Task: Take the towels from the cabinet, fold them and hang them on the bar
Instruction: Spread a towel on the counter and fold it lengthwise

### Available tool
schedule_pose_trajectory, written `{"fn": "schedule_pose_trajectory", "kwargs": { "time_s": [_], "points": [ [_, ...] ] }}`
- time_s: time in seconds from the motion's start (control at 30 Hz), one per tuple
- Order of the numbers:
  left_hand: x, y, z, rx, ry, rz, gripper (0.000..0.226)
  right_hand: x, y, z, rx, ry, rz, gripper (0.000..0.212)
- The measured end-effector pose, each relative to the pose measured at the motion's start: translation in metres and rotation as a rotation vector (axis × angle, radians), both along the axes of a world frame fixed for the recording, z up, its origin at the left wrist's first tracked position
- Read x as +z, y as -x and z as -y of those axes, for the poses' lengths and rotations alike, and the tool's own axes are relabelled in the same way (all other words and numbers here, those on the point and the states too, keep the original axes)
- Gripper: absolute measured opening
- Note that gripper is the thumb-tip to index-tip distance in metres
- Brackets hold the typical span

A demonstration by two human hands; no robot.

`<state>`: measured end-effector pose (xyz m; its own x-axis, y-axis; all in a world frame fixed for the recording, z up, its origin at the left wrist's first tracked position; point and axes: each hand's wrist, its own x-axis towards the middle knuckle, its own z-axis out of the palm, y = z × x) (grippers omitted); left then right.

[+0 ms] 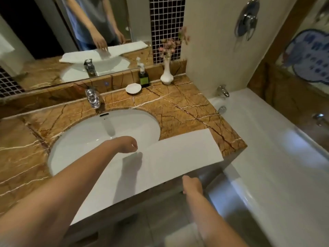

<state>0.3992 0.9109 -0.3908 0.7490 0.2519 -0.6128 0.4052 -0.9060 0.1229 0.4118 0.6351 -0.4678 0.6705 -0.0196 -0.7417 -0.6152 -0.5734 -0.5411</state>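
Head view: 1 towel [169, 161] lies flat over the sink's [89, 132] front rim, its long axis running left to right.
Left hand [128, 145]: above the towel's sink-side edge, fingers bent down; I cannot tell if they pinch.
Right hand [193, 183]: at the opposite edge, fingers hidden.

Marble counter [178, 107] bears towel [169, 157], dish [133, 88], bottle [144, 78], vase [166, 75].

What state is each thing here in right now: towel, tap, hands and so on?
towel: folded into a strip, flat across sink and counter.
tap: no water running.
vase: upright, holding flowers.
left hand: above the towel, fingers relaxed downward.
right hand: at the counter's front edge, fingers hidden.
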Motion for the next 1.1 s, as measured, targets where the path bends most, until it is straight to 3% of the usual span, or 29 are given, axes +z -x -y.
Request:
{"fn": "schedule_pose_trajectory", "kwargs": {
  "time_s": [0.13, 0.33, 0.43, 0.73, 0.97, 1.1],
  "points": [
    [-0.016, -0.006, 0.0, -0.07, 0.032, -0.01, 0.03, 0.0, 0.041, -0.025, -0.1, -0.135, -0.181, 0.016],
    [-0.044, -0.004, 0.0, -0.115, 0.045, 0.018, 0.044, 0.005, 0.069, -0.058, -0.13, -0.241, -0.296, 0.035],
    [-0.058, 0.001, -0.007, -0.051, 0.067, 0.049, 0.047, 0.001, 0.076, -0.07, -0.16, -0.236, -0.281, 0.05],
    [-0.068, 0.006, -0.019, 0.093, 0.245, 0.16, 0.039, -0.012, 0.088, -0.085, -0.183, -0.209, -0.253, 0.064],
    [-0.042, 0.006, -0.03, 0.256, 0.542, 0.178, 0.016, -0.008, 0.095, -0.091, -0.23, -0.221, -0.183, 0.049],
    [-0.031, 0.012, -0.029, 0.291, 0.606, 0.13, 0.011, -0.005, 0.097, -0.093, -0.245, -0.204, -0.161, 0.04]
  ]
}}
